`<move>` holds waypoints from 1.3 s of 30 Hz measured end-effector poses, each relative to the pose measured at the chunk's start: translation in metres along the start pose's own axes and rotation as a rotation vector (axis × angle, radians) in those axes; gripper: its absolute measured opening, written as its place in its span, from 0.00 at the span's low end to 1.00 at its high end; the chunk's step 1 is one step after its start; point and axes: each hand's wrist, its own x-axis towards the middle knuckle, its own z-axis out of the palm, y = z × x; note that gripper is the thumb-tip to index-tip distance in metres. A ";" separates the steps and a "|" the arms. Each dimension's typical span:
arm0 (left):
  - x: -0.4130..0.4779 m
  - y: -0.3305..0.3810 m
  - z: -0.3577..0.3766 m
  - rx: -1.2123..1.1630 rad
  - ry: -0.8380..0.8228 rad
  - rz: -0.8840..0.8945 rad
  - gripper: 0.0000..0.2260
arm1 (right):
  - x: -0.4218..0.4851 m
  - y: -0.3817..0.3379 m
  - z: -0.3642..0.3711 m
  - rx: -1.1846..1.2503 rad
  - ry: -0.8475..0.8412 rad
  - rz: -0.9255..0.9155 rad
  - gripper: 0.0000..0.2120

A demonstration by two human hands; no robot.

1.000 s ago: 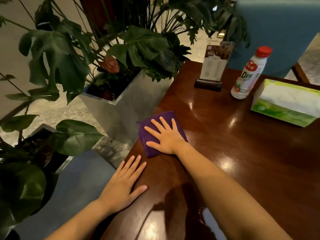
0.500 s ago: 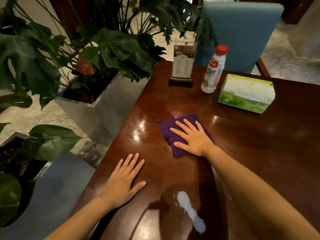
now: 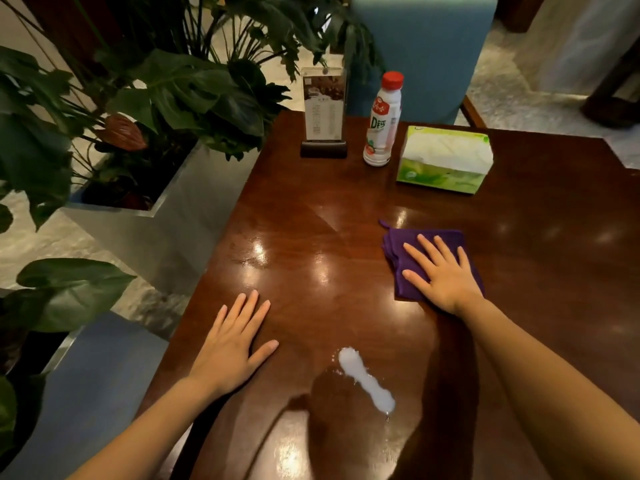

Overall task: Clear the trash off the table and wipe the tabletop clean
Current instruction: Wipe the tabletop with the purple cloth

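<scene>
Presently the wiping step is in hand, judging by where the cloth sits. The right hand [image 3: 443, 271] lies flat with its fingers straight and spread, pressing the purple cloth [image 3: 394, 247] onto the table [image 3: 311, 202] about midway between the near and far edges, right of centre. The left hand [image 3: 232, 344] rests flat on bare wood close to the left edge, fingers straight, holding nothing; the hands are well apart. A white spill [image 3: 363, 379] lies toward the near edge between the two forearms, apart from both hands and untouched by the cloth. The next move calls for drawing the cloth back toward the near edge and over the spill under even, flat pressure, so the liquid is lifted and not smeared. A bottle [image 3: 382, 123] stands upright by the far edge; whether it counts as trash cannot be settled.
</scene>
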 end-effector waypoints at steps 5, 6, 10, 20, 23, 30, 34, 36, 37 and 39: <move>0.000 0.001 0.002 0.035 0.038 0.014 0.41 | -0.048 0.008 0.010 0.032 0.015 0.190 0.27; 0.001 0.002 0.003 0.041 0.038 0.015 0.41 | -0.059 0.008 0.013 0.042 0.029 0.219 0.26; 0.002 0.002 0.001 0.006 0.006 0.022 0.46 | -0.103 -0.002 0.022 0.091 0.031 0.302 0.25; -0.056 0.005 0.013 0.014 -0.015 0.088 0.43 | -0.190 -0.059 0.041 0.144 0.064 0.352 0.23; -0.069 0.001 0.013 0.037 -0.004 0.105 0.43 | -0.204 -0.073 0.046 0.157 0.066 0.347 0.22; -0.088 0.003 0.015 0.025 -0.018 0.095 0.44 | -0.240 -0.097 0.052 0.370 0.123 0.323 0.28; -0.107 0.014 0.022 -0.004 -0.010 0.067 0.43 | -0.257 -0.109 0.055 0.459 0.133 0.336 0.29; -0.111 0.016 0.025 0.003 -0.004 0.048 0.41 | -0.266 -0.116 0.057 0.483 0.123 0.341 0.29; -0.112 0.017 0.026 -0.002 0.006 0.042 0.41 | -0.270 -0.121 0.058 0.486 0.123 0.338 0.30; -0.112 0.017 0.027 -0.010 0.015 0.037 0.41 | -0.277 -0.132 0.059 0.478 0.127 0.318 0.34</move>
